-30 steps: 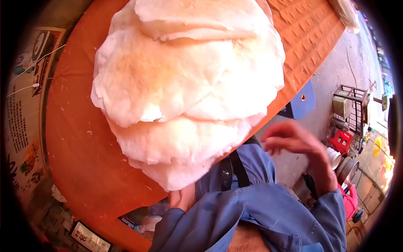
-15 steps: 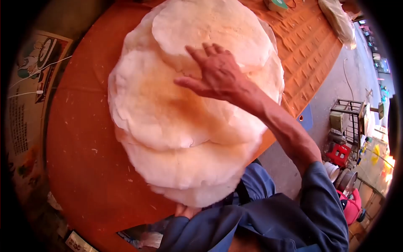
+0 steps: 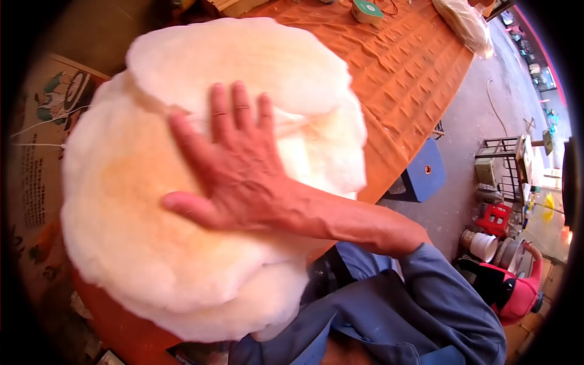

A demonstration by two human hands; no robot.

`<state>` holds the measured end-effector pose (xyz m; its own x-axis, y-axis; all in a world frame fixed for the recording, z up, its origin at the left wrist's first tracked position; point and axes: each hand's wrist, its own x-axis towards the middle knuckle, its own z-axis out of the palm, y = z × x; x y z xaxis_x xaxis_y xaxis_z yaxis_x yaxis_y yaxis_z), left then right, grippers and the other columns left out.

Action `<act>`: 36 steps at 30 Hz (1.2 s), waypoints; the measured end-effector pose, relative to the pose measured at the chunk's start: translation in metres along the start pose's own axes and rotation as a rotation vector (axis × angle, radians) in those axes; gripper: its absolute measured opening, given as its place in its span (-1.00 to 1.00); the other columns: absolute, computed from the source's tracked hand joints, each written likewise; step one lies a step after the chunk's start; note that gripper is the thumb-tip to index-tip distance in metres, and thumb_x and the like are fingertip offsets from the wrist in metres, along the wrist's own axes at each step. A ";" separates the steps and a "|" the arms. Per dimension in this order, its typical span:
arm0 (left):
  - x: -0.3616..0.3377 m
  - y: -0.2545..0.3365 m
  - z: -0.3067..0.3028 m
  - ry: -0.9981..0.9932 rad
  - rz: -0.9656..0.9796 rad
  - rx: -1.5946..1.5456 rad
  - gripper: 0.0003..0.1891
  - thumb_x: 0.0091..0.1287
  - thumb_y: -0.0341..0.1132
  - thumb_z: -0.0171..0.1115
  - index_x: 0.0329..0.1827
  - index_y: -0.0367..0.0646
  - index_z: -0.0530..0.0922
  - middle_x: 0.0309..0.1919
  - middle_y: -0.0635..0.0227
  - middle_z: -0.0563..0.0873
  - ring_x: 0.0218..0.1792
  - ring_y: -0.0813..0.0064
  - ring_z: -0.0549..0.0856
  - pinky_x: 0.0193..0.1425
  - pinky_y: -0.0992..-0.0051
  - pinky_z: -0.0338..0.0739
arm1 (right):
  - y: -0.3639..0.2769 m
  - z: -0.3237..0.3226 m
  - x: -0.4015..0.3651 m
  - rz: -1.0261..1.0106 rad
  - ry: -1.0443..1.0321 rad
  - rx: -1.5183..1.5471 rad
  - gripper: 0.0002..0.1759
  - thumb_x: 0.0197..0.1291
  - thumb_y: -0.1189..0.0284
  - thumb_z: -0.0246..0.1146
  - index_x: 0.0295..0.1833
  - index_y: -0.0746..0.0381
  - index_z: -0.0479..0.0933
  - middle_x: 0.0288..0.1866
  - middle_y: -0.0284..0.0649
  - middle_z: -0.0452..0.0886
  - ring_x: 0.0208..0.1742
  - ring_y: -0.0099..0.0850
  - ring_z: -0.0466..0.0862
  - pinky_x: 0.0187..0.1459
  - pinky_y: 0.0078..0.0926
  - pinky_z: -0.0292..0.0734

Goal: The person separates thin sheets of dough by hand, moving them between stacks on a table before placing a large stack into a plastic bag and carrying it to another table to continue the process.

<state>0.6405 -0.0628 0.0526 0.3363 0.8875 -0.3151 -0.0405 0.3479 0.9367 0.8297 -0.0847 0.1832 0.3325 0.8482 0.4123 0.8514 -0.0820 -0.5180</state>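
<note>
Hand point(image 3: 237, 170) spread flat on a stack of pale round sheets point(image 3: 140, 255).
The person's right hand point(image 3: 237, 170) lies open, palm down and fingers splayed, on top of the stack. The sheets are thin, white and roughly circular, and the upper ones are tinged orange. The stack fills the left and middle of the view, over the near edge of a bench point(image 3: 407, 67) covered in orange cloth. A blue sleeve point(image 3: 438, 298) covers the upper arm. A blue stool point(image 3: 423, 176) stands on the floor just beside the bench.
</note>
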 end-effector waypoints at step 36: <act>-0.088 -0.023 0.042 0.105 -0.086 0.067 -0.57 0.47 -0.37 0.11 0.33 -0.36 0.35 -0.09 0.18 0.65 -0.24 0.48 0.68 -0.19 0.52 0.63 | 0.122 0.040 -0.105 -0.245 -0.385 -0.015 -0.58 -0.12 0.37 0.47 -0.07 0.19 0.61 -0.02 -0.07 0.52 0.03 -0.09 0.48 -0.06 -0.23 0.49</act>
<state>0.6515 -0.1618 0.0651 0.2350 0.8832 -0.4059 0.0485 0.4064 0.9124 0.8824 -0.1629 0.0462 -0.0518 0.9761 0.2111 0.8930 0.1399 -0.4278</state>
